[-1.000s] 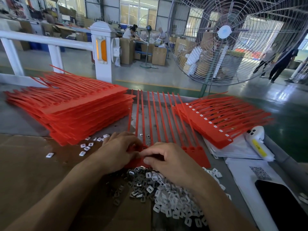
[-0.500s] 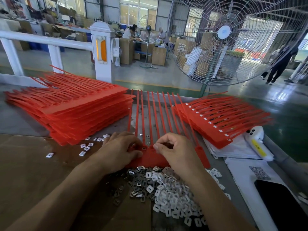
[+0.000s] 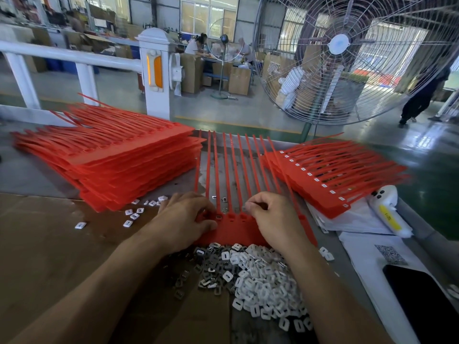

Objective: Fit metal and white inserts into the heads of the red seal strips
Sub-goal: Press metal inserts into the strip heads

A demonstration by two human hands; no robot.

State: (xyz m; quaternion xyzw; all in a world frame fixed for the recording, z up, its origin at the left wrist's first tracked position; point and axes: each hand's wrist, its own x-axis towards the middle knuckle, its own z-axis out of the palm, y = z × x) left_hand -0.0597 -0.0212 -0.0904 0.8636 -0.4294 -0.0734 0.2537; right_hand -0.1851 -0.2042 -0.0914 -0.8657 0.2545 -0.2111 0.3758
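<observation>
A red seal strip sheet (image 3: pixel 234 228) lies flat in front of me, its tails running away from me. My left hand (image 3: pixel 182 219) rests on the sheet's left end, fingers curled at the heads, thumb pressing the red plate. My right hand (image 3: pixel 273 216) hovers over the right heads and pinches a small metal insert (image 3: pixel 244 208) between thumb and forefinger. A heap of white inserts (image 3: pixel 268 281) and dark metal inserts (image 3: pixel 201 266) lies just below the sheet, between my forearms.
A tall stack of red strip sheets (image 3: pixel 119 155) sits at the left, a lower stack with white inserts fitted (image 3: pixel 332 177) at the right. Loose white inserts (image 3: pixel 134 214) lie on brown cardboard (image 3: pixel 49 244). A white handheld device (image 3: pixel 387 209), papers and a dark phone (image 3: pixel 427 301) are at the right.
My right hand has lifted off the sheet's heads and moved up and right, now pinching a small insert. My left hand has stayed on the sheet's left end.
</observation>
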